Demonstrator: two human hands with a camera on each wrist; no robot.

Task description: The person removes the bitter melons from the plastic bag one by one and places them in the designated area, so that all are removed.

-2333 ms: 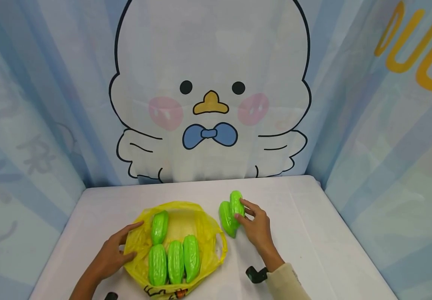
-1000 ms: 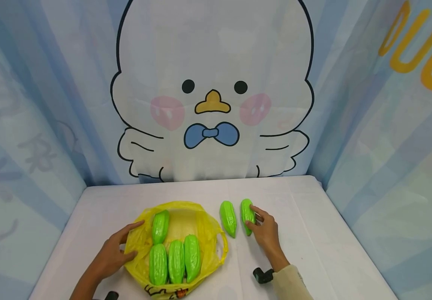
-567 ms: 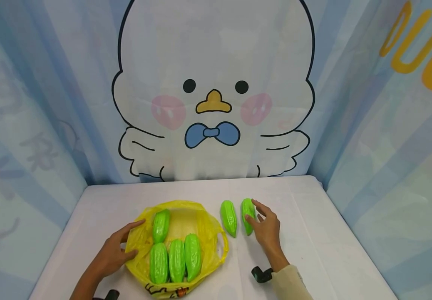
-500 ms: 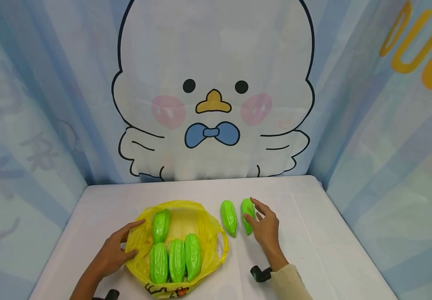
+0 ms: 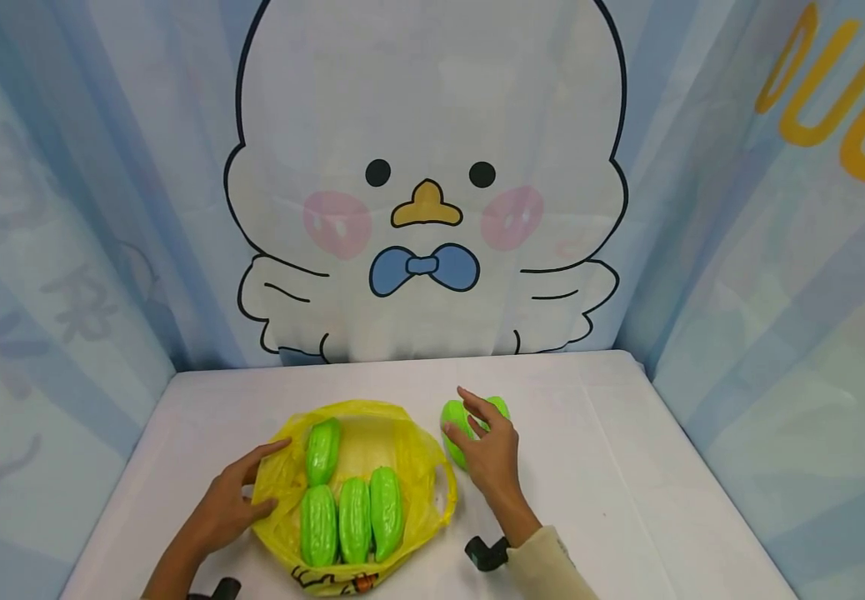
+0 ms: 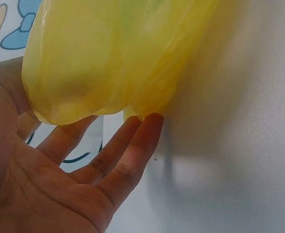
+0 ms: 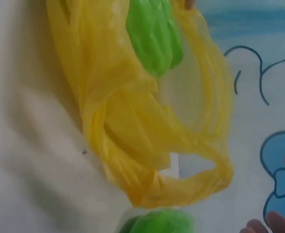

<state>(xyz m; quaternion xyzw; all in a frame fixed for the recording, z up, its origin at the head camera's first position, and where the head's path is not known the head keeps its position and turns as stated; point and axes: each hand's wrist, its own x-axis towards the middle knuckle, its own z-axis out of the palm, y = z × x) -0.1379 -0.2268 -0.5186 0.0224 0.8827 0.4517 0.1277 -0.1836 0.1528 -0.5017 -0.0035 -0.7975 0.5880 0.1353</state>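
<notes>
In the head view, a yellow plastic bag (image 5: 421,450) lies open on the table with several green, ridged bitter melons (image 5: 355,521) inside. My left hand (image 5: 226,500) touches the bag's left rim; the left wrist view shows its fingers (image 6: 128,170) extended against the thin plastic. To the bag's right, two more bitter melons lie side by side, the nearer one (image 5: 452,412) and the farther one (image 5: 502,406). Over them hovers my right hand (image 5: 488,454), fingers spread and holding nothing. It hides much of both. One melon (image 7: 154,36) shows through the bag's mouth in the right wrist view.
A white cloth covers the table (image 5: 605,467). Behind it hangs a curtain (image 5: 425,100) printed with a cartoon bird. Dark wrist cameras (image 5: 487,553) sit by both wrists. The bag's loop handle (image 5: 447,496) sticks out to its right.
My right hand set one bitter melon down to the right of the other, let go of it, then moved left over the nearer one. The left hand has stayed at the bag.
</notes>
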